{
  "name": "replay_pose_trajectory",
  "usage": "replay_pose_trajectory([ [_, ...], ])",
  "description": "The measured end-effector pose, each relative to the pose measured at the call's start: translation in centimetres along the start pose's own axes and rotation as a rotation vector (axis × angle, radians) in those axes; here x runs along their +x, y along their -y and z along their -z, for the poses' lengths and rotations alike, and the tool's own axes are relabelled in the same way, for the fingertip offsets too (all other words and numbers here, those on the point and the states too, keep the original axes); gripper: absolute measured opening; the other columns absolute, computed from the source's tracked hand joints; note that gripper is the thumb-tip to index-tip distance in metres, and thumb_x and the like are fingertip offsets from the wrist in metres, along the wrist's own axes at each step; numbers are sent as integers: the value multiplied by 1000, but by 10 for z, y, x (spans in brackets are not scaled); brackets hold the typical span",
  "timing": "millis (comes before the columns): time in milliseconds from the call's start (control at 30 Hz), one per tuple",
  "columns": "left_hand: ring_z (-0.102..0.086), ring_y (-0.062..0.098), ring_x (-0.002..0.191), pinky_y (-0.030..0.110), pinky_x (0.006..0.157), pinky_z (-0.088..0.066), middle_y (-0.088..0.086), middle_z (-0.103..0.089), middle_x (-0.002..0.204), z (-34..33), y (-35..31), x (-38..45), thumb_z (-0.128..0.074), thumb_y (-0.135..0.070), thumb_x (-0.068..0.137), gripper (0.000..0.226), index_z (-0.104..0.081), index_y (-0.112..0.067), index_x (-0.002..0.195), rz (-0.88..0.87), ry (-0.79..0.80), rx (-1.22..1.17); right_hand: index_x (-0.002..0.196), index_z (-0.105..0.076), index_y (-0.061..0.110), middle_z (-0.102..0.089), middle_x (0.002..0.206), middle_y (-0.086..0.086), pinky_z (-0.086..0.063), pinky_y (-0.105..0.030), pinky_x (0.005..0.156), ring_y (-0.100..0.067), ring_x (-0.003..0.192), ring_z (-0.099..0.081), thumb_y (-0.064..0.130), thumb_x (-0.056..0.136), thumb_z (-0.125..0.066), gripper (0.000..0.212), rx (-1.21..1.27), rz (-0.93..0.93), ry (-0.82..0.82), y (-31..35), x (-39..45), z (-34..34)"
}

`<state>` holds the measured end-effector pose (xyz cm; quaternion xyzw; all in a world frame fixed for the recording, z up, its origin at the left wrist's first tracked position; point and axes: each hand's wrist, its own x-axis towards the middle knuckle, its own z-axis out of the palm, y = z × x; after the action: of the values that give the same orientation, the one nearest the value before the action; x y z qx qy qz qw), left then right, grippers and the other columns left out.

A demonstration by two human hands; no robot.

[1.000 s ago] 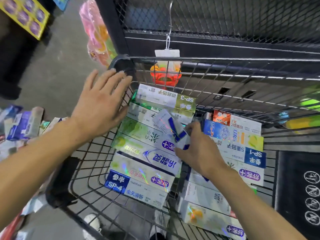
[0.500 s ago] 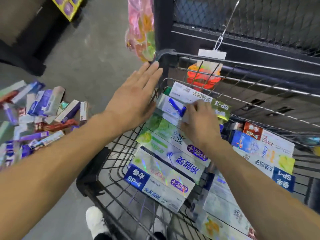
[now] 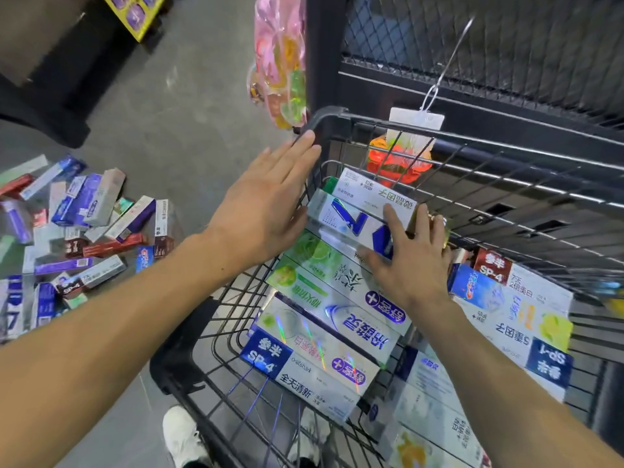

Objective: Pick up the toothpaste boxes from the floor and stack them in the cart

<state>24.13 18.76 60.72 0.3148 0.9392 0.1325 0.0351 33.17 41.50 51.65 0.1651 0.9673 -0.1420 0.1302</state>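
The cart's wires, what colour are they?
Black, seen in the head view: the cart is dark wire mesh.

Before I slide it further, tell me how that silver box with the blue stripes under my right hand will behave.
The silver box with blue stripes looks like thin cardboard, so probably stiff but crushable under the right hand. Its glossy face lies on equally glossy boxes, so it may slip sideways. Flat-sided, it shouldn't roll.

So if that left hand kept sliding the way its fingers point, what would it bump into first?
Probably the cart's black corner rim: the left hand has its fingertips almost at it already. Depth is unclear, so it might pass just above.
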Motion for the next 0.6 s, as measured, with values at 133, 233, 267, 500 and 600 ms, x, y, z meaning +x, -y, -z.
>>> replay_pose_trajectory([
  [133, -23, 27, 152, 42, 126, -18, 10, -18, 168, -1, 1, 0, -65, -21, 89, 79, -27, -6, 157, 1, 3, -5, 159, -11, 40, -1, 169, -9, -23, -63, 118, -36, 154, 1, 59, 97, -50, 76, -43, 61, -18, 4, -2, 2],
  [233, -24, 27, 152, 43, 126, -18, 10, -18, 168, 0, 1, 0, -63, -23, 90, 78, -27, -6, 157, 1, 11, -3, 159, -15, 36, -6, 168, -11, -26, -60, 118, -34, 154, -2, 51, 98, -51, 72, -42, 75, -35, 9, -3, 1],
  [267, -24, 28, 152, 43, 126, -18, 10, -18, 167, 0, 2, 0, -63, -22, 90, 78, -27, -6, 157, -3, 13, -6, 159, -15, 36, -6, 168, -11, -25, -60, 119, -34, 154, -2, 51, 99, -51, 72, -39, 69, -34, 10, -3, 1],
  [500, -21, 29, 153, 46, 125, -20, 12, -19, 167, -2, 5, 0, -60, -27, 92, 77, -24, -6, 158, -34, 20, 18, 158, -22, 32, -16, 166, -14, -15, -53, 122, -34, 153, -13, 60, 97, -46, 71, -161, 108, -45, 16, -2, 12],
  [600, -19, 29, 154, 45, 126, -18, 13, -20, 167, 0, 5, 0, -57, -30, 95, 75, -23, -6, 158, -42, 13, -9, 158, -23, 27, -16, 167, -14, -12, -51, 124, -34, 153, -13, 63, 97, -44, 74, -151, 140, -34, 29, -6, 22],
])
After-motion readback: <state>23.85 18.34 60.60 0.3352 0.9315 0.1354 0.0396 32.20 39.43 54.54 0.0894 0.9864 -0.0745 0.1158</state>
